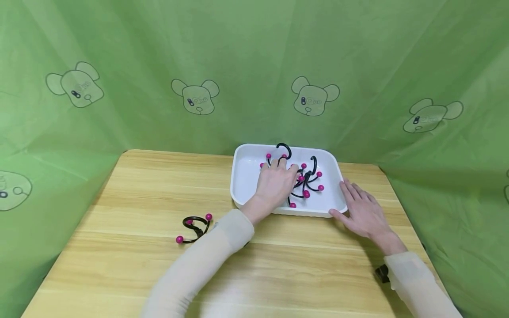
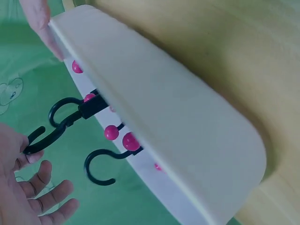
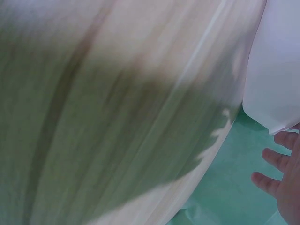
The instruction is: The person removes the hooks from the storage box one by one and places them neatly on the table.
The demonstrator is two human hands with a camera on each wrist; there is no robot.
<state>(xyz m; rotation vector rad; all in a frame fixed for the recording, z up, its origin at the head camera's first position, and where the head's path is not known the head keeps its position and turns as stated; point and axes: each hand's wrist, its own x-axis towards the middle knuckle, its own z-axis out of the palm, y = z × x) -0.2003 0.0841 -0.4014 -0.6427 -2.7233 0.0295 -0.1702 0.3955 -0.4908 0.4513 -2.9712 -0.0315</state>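
My left hand [image 1: 276, 183] reaches into a white tray [image 1: 242, 185]. In the left wrist view, the thumb and index finger of that left hand [image 2: 28, 187] pinch the hook of a black hanger [image 2: 51, 140], while the other fingers spread. Further black hangers with pink ball tips lie in the tray, one with its hook [image 1: 314, 164] standing up to the right of the hand and another hook [image 1: 287, 150] beyond the fingers. My right hand [image 1: 363, 212] rests against the tray's right end, fingers extended, thumb by the near corner; its fingers [image 3: 276, 159] show separated.
Left of the tray, another black hanger [image 1: 197, 232] with pink balls lies on the wooden table [image 1: 159, 190], partly hidden by my left sleeve. Green cloth [image 1: 254, 53] with bear-face prints hangs behind and at both sides of the table.
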